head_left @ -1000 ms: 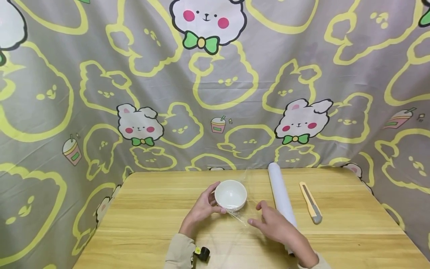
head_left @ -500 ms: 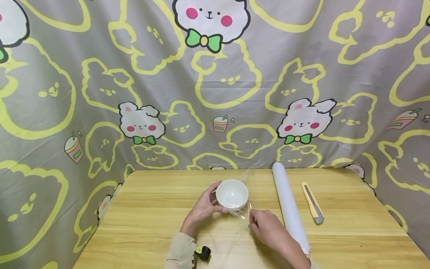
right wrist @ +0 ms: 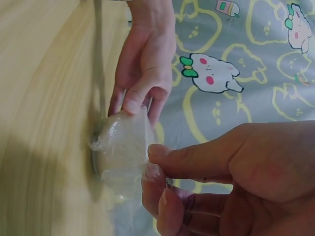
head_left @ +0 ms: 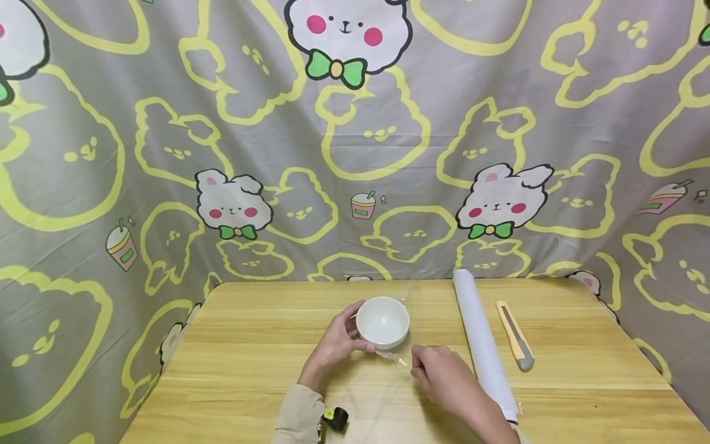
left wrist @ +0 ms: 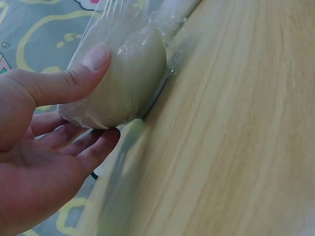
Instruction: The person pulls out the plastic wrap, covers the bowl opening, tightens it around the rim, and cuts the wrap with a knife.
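Observation:
A small white bowl [head_left: 383, 322] stands on the wooden table, its opening facing up. My left hand [head_left: 337, 338] grips it from the left, thumb at the near side and fingers round the far side. Clear cling film [left wrist: 130, 44] covers the bowl's outside in wrinkles, as the left wrist view shows. To the bowl's right, my right hand [head_left: 446, 377] pinches an edge of the film between thumb and forefinger. In the right wrist view, the cling film [right wrist: 129, 142] stretches from the bowl to those fingertips.
Right of the bowl lies a long white roll [head_left: 482, 342], its near end beside my right forearm. Farther right is a yellow utility knife [head_left: 514, 336]. A black wrist camera [head_left: 336, 419] sits at my left sleeve. A patterned curtain [head_left: 344, 154] hangs behind the table.
My right hand's fingers have gone from spread apart to pinching the film edge. The near end of the white roll has shifted right. My left hand keeps holding the bowl.

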Available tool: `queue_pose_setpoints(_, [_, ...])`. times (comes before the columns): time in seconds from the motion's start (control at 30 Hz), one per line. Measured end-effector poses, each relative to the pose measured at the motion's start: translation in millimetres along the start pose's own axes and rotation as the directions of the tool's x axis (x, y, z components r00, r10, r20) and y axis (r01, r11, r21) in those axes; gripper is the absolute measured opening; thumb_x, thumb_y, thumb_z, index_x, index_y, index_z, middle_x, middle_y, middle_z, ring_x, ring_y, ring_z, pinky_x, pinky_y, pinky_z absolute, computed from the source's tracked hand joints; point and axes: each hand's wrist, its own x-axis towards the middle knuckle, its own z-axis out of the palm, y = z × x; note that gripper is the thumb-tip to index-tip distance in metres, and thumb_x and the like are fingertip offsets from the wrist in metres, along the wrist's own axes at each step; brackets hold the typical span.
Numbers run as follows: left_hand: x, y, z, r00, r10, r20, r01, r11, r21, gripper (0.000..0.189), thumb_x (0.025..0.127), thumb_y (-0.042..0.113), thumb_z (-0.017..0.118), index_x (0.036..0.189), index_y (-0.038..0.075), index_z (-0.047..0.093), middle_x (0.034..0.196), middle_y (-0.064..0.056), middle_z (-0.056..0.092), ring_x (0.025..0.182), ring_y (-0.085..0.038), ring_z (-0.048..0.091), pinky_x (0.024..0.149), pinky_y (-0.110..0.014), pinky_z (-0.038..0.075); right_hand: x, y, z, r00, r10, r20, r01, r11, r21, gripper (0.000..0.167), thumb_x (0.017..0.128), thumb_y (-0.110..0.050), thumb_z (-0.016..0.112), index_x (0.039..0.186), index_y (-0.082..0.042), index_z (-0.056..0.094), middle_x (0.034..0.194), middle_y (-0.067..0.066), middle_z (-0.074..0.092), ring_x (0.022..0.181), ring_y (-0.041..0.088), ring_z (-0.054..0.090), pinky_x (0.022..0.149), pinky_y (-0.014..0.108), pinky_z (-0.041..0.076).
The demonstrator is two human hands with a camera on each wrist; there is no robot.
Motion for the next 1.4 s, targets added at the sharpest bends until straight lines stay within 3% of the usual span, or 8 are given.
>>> queue_pose_setpoints(0.3, [3.2, 5.4, 2.5, 1.000, 0.013, 0.007, -0.013, 1.000, 0.014, 0.099, 0.070, -0.017, 0.083, 0.154, -0.011, 0.031, 0.151, -0.033, 0.043, 0.134, -0.049, 0.048, 0.107, -0.042, 0.048, -2.1, -1, -5, 1.000, 0.015, 0.000, -0.015, 0.998, -0.054, 0.036, 0.081, -0.001, 0.080, 0.068, -0.020, 0.052, 0.062, -0.013, 0.046, 0.056, 0.005, 0.040, 0.046, 0.024, 0.035])
queue_pose_setpoints(0.6, [4.3, 4.5, -0.1, 1.000, 0.015, 0.025, -0.014, 1.000, -0.010, 0.101, 0.069, -0.021, 0.082, 0.154, -0.012, 0.028, 0.152, -0.035, 0.039, 0.136, -0.050, 0.046, 0.108, -0.042, 0.048, 1.5, 12, 11, 1.000, 0.021, 0.018, -0.021, 1.000, -0.019, 0.035, 0.076, 0.008, 0.073, 0.063, -0.018, 0.054, 0.060, -0.011, 0.047, 0.055, 0.006, 0.039, 0.047, 0.023, 0.035])
queue_pose_setpoints(0.77, [2.2, 7.3, -1.9, 0.997, -0.005, 0.080, 0.006, 1.000, -0.013, 0.108, 0.070, -0.021, 0.081, 0.157, -0.011, 0.018, 0.156, -0.035, 0.034, 0.142, -0.050, 0.038, 0.113, -0.042, 0.041, 4.6, 19, 22, 1.000, 0.017, 0.013, -0.017, 1.000, 0.001, 0.031, 0.079, 0.004, 0.080, 0.065, -0.015, 0.060, 0.062, -0.009, 0.054, 0.056, 0.006, 0.042, 0.048, 0.023, 0.039])
queue_pose_setpoints(0.93, [-0.7, 9.9, 1.2, 0.991, -0.024, 0.133, 0.028, 0.999, -0.026, 0.119, 0.071, -0.018, 0.083, 0.159, -0.010, 0.003, 0.159, -0.033, 0.028, 0.146, -0.046, 0.033, 0.118, -0.043, 0.034, 6.6, 21, 29, 1.000, 0.029, -0.004, -0.029, 1.000, 0.009, 0.034, 0.079, 0.009, 0.075, 0.062, -0.015, 0.057, 0.061, -0.008, 0.051, 0.055, 0.006, 0.041, 0.047, 0.022, 0.037])
queue_pose_setpoints(1.0, [-1.4, 10.7, 5.2, 0.993, -0.021, 0.116, 0.019, 1.000, 0.021, 0.121, 0.072, -0.012, 0.087, 0.159, -0.010, 0.002, 0.158, -0.032, 0.029, 0.144, -0.044, 0.036, 0.119, -0.046, 0.033, 7.2, 22, 31, 0.999, 0.036, -0.006, -0.036, 0.999, 0.013, 0.035, 0.078, 0.011, 0.072, 0.062, -0.015, 0.057, 0.061, -0.008, 0.050, 0.055, 0.007, 0.041, 0.046, 0.022, 0.036])
queue_pose_setpoints(1.07, [-1.8, 10.9, 10.1, 0.998, -0.003, 0.069, -0.006, 0.993, 0.122, 0.122, 0.071, -0.002, 0.092, 0.158, -0.010, 0.007, 0.156, -0.031, 0.033, 0.141, -0.043, 0.041, 0.119, -0.050, 0.033, 7.7, 22, 34, 0.999, 0.038, -0.017, -0.038, 0.999, 0.003, 0.032, 0.078, 0.011, 0.073, 0.063, -0.015, 0.060, 0.064, -0.007, 0.052, 0.057, 0.007, 0.043, 0.047, 0.022, 0.038])
queue_pose_setpoints(1.2, [-1.5, 10.2, 18.3, 0.999, 0.038, -0.030, -0.027, 0.954, 0.298, 0.121, 0.066, 0.012, 0.098, 0.156, -0.009, 0.020, 0.150, -0.028, 0.042, 0.135, -0.041, 0.048, 0.116, -0.056, 0.035, 8.4, 23, 38, 0.999, 0.035, -0.040, -0.036, 0.999, -0.026, 0.027, 0.076, 0.009, 0.076, 0.066, -0.014, 0.065, 0.068, -0.006, 0.056, 0.061, 0.008, 0.049, 0.051, 0.024, 0.044])
queue_pose_setpoints(1.4, [-1.0, 6.8, 20.0, 0.995, 0.048, -0.092, -0.017, 0.949, 0.315, 0.113, 0.063, 0.011, 0.099, 0.153, -0.002, 0.032, 0.145, -0.023, 0.052, 0.130, -0.039, 0.053, 0.112, -0.056, 0.040, 12.2, 27, 43, 0.997, 0.042, -0.061, -0.042, 0.999, 0.011, 0.029, 0.074, 0.010, 0.074, 0.066, -0.015, 0.062, 0.064, -0.007, 0.056, 0.058, 0.007, 0.049, 0.050, 0.024, 0.044])
